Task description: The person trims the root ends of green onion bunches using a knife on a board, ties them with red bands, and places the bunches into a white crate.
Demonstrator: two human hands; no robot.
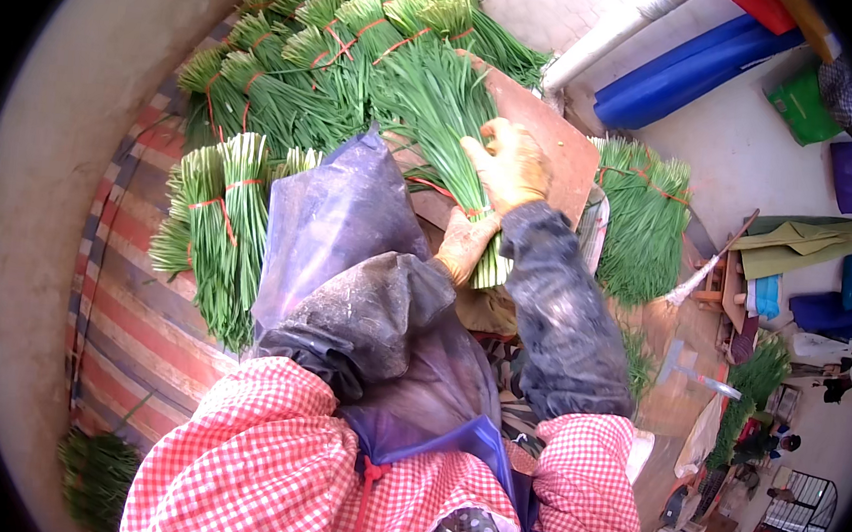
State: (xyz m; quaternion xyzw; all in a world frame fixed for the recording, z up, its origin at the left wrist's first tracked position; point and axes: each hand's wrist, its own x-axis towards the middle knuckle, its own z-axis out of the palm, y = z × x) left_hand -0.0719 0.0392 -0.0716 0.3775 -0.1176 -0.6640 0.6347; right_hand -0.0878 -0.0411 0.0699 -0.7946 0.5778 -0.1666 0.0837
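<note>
A bundle of garlic chives (449, 110) lies across a brown board (563, 145), its leaves fanning away from me. A red tie (480, 211) circles it near the pale cut ends. My left hand (465, 245), in a yellowish glove, grips the bundle just below that tie. Beside the leaves is my right hand (513, 164), gloved too, its thumb touching their edge and its forefinger apart from the thumb. Its other fingers are partly hidden. Under my left forearm, a translucent purple plastic apron (348, 200) covers my lap and raised knee.
Tied chive bundles are heaped beyond the board (315, 55), on the striped sheet to my left (232, 206) and at right (643, 223). The striped sheet (159, 312) meets a pale wall. A broom (695, 276), a blue roll (689, 73) and a stool (728, 286) stand right.
</note>
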